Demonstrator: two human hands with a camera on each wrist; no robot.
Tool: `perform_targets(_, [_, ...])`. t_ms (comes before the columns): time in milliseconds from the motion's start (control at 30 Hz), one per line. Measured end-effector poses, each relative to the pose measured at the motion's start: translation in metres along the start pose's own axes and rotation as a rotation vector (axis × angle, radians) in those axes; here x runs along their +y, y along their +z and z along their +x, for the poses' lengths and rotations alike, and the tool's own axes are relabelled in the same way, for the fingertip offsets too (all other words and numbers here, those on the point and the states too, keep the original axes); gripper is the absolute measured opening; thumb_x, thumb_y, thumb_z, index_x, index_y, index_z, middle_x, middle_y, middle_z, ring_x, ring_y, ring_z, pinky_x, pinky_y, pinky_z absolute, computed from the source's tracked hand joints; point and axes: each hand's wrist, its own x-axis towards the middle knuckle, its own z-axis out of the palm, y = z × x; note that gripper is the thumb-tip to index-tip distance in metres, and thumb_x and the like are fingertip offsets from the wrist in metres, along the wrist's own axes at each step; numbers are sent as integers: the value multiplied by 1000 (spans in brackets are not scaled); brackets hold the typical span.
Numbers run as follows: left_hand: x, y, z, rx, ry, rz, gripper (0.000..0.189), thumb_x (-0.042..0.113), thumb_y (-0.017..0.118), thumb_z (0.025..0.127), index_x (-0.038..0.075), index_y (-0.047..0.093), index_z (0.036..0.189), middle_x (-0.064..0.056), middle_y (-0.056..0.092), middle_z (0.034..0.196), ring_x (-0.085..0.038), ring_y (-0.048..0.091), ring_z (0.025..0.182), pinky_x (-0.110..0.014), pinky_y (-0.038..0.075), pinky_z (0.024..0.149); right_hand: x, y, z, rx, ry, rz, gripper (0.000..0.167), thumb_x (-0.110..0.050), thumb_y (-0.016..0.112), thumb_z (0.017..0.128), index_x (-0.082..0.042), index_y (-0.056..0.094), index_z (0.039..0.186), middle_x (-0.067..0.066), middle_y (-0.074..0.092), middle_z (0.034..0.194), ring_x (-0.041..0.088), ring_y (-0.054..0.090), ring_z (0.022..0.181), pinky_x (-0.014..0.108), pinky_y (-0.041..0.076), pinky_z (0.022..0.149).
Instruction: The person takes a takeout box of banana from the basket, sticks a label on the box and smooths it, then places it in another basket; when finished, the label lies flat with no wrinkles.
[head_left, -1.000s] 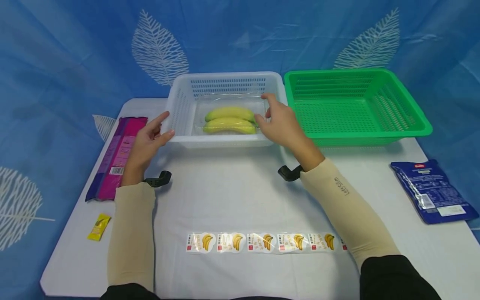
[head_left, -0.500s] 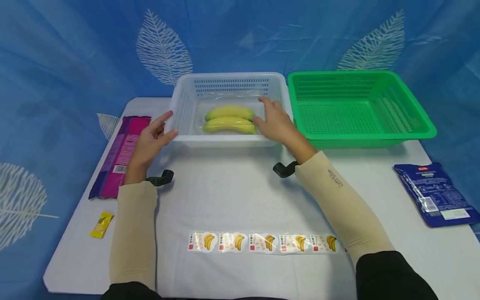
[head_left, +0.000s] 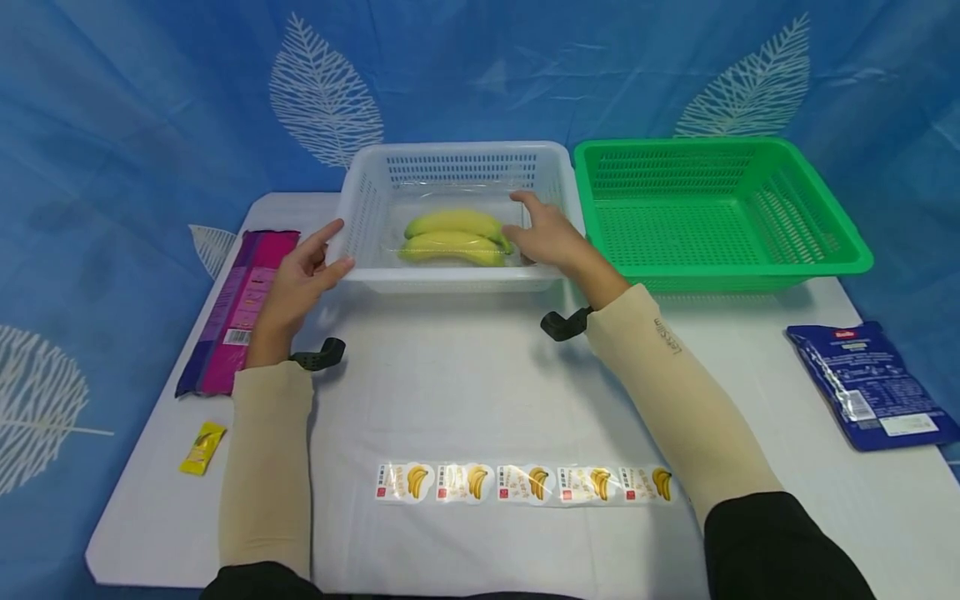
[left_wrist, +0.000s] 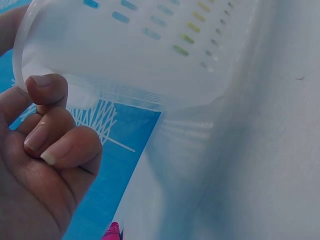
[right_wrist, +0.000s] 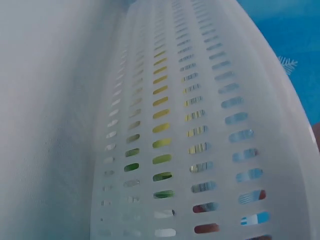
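A white basket stands at the back of the table, its left rim held by my left hand. Close up in the left wrist view, the fingers of my left hand are at that rim, several of them bent. Inside the basket, a clear plastic box holds two yellow bananas. My right hand reaches over the basket's right side, with index finger and thumb at the box's right end; I cannot tell whether they pinch it. In the right wrist view, the slotted basket wall hides most of this hand.
A green basket stands right of the white one. A banana sticker strip lies in front. At left are a pink and purple packet and a small yellow packet; a blue packet lies at right.
My right hand has moved slightly left and deeper at the box's end, and the box with the bananas has slid a little left. My left hand stays on the rim.
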Motion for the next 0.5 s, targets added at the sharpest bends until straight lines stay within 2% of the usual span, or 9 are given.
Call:
perform_targets(33, [0, 0, 0, 0, -7, -2, 65, 21, 67, 101, 22, 37, 160, -20, 52, 138, -17, 54, 101, -22, 50, 84, 0, 0, 1, -23, 7, 29, 68, -30, 53, 106, -24, 18, 165, 21, 38, 152, 33, 59, 82, 44, 48, 89])
perform_targets(133, [0, -1, 1, -9, -14, -6, 66, 21, 67, 101, 24, 37, 160, -22, 48, 146, -17, 56, 109, -23, 52, 90, 1, 0, 5, -72, 31, 105, 68, -28, 53, 107, -26, 16, 165, 21, 50, 133, 29, 56, 78, 40, 50, 81])
perform_targets(233, [0, -1, 2, -9, -21, -10, 67, 23, 68, 100, 26, 38, 159, -20, 46, 152, -19, 57, 117, -25, 52, 94, 1, 0, 7, -96, 48, 160, 68, -26, 53, 107, -27, 15, 164, 17, 49, 111, 23, 52, 74, 39, 51, 81])
perform_targets(300, [0, -1, 2, -5, -25, -10, 68, 26, 70, 99, 28, 38, 159, -18, 45, 153, -20, 57, 119, -25, 52, 95, 1, 0, 8, -100, 52, 184, 68, -26, 52, 107, -27, 15, 164, 16, 47, 108, 21, 49, 71, 39, 51, 80])
perform_targets(367, [0, 0, 1, 7, -30, -2, 68, 28, 71, 98, 29, 40, 158, -17, 48, 150, -21, 58, 115, -23, 52, 92, 1, 0, 9, -101, 54, 203, 67, -25, 53, 107, -27, 16, 164, 16, 47, 109, 19, 47, 70, 39, 52, 80])
perform_targets(500, [-1, -1, 0, 22, -37, 6, 67, 28, 71, 98, 28, 41, 158, -15, 54, 135, -19, 54, 96, -20, 49, 73, 2, 2, 11, -97, 59, 240, 66, -24, 54, 107, -28, 19, 162, 21, 48, 120, 21, 49, 73, 37, 53, 76])
